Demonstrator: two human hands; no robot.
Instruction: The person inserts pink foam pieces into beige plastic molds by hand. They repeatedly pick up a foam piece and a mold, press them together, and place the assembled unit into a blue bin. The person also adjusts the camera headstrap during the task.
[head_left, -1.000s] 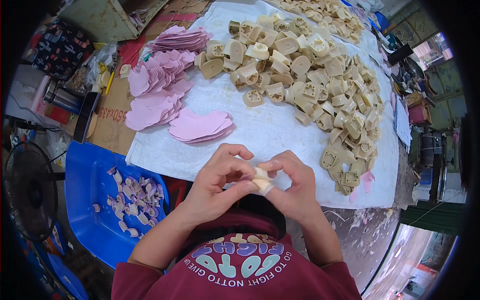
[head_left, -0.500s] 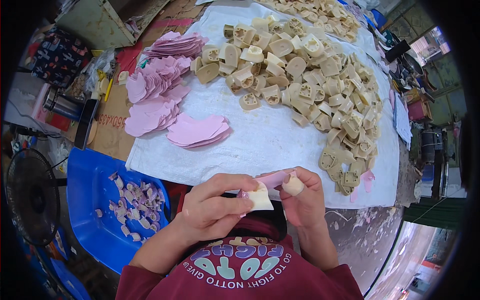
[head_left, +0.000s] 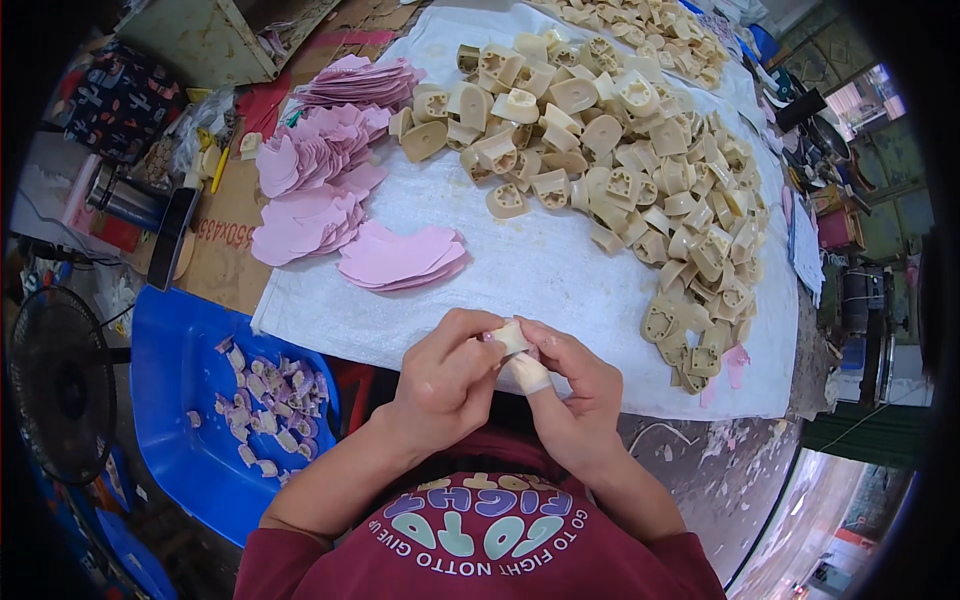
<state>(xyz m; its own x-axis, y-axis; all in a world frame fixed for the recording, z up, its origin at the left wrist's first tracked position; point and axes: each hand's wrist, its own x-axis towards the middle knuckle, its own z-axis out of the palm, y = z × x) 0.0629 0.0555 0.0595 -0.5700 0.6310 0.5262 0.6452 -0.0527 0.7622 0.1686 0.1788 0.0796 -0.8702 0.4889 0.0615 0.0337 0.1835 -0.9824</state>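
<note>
In front of my chest, both hands meet around one small cream shoe heel (head_left: pixel 511 337). My left hand (head_left: pixel 440 375) pinches it from the left, fingers bent over it. From the other side my right hand (head_left: pixel 580 390) grips it, its thumb wearing a pale finger cover (head_left: pixel 530 374). A little pink shows at the heel's edges; the rest of the pink piece is hidden by my fingers. Beyond the hands lie stacks of cut pink pieces (head_left: pixel 400 258) at the left and a large pile of beige shoe heels (head_left: pixel 610 185) at the right.
A white cloth (head_left: pixel 560 280) covers the table. Below its left edge stands a blue basin (head_left: pixel 165 400) holding several pink-covered heels (head_left: pixel 270 400). Further left are a black fan (head_left: pixel 60 390), a phone (head_left: pixel 175 238) and a metal cup (head_left: pixel 125 195). Papers (head_left: pixel 805 245) lie at the right edge.
My hands have come closer together, the right one moving left and in. The pink strip stretched between them earlier is now mostly hidden around the heel.
</note>
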